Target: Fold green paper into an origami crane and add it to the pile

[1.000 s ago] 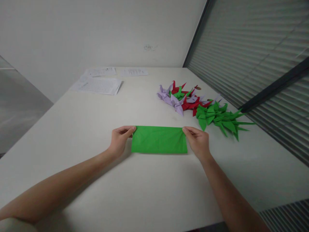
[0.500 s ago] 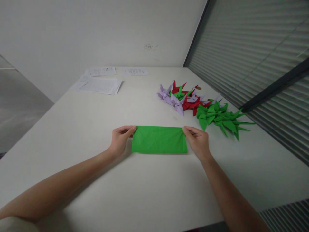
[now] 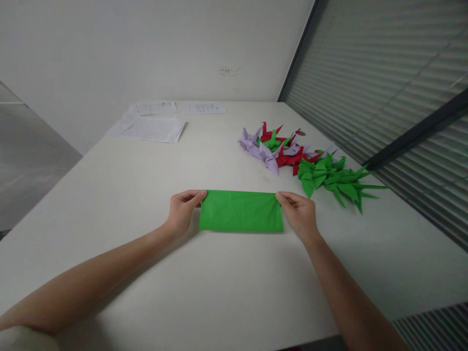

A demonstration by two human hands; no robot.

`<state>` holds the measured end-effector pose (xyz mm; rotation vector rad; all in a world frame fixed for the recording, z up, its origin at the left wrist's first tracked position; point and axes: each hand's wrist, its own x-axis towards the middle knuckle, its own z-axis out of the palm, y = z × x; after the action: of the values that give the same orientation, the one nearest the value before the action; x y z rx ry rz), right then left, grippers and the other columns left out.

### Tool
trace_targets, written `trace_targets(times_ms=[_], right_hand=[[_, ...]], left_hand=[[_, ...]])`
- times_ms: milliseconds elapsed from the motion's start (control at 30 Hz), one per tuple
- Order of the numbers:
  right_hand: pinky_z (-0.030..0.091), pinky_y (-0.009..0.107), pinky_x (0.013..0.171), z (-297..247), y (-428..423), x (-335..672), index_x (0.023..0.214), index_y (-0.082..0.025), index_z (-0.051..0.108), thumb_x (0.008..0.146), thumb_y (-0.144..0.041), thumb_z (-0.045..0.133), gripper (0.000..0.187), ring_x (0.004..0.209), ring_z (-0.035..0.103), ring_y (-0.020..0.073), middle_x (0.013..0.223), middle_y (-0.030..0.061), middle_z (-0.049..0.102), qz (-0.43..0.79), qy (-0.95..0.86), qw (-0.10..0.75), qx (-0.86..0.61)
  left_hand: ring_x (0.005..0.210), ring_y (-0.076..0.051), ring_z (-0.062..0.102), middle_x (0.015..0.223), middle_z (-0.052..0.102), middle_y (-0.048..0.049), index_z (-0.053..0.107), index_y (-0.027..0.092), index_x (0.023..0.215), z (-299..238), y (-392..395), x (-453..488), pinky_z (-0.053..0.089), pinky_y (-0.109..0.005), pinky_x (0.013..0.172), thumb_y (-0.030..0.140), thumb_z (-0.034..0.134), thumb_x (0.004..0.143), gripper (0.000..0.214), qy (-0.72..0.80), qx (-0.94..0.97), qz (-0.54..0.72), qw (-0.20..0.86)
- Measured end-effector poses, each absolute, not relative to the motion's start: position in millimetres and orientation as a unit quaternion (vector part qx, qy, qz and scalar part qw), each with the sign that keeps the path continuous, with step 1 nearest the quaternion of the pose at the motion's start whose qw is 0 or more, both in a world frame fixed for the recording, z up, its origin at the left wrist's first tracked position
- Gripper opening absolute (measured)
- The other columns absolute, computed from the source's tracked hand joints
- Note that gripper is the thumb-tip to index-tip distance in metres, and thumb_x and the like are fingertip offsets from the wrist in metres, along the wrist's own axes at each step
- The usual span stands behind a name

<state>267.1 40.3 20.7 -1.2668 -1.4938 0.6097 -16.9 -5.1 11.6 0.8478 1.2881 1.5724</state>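
Observation:
A rectangle of green paper [image 3: 241, 212] with faint creases is stretched between my two hands, just over the white table. My left hand [image 3: 183, 209] pinches its upper left corner, thumb on top and fingers behind. At the upper right corner my right hand [image 3: 300, 212] grips it in the same way. The paper's long lower edge faces me and hangs free of both hands. Parts of the fingers under the paper are hidden.
Folded paper cranes lie in a heap to the right: purple ones [image 3: 268, 155], red ones [image 3: 292, 158] and green ones [image 3: 325, 175]. Printed sheets [image 3: 149, 129] lie at the back left of the table [image 3: 219, 292]. Window blinds [image 3: 383, 73] border the right side.

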Motion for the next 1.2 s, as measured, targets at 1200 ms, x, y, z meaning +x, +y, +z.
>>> trace_targets(times_ms=[1200], right_hand=[[0.016,0.023,0.034,32,40,277,0.082,-0.013,0.075,0.066,-0.054,0.076,0.044,0.033,0.031,0.0045,0.055,0.0034,0.065,0.496,-0.54,0.454,-0.507]], left_hand=[[0.069,-0.015,0.071,0.069,0.074,-0.0061,0.073,0.011,0.072,45,2,-34,0.06,-0.026,0.074,0.034,0.091,0.058,0.032,0.45,0.395,0.558,0.575]])
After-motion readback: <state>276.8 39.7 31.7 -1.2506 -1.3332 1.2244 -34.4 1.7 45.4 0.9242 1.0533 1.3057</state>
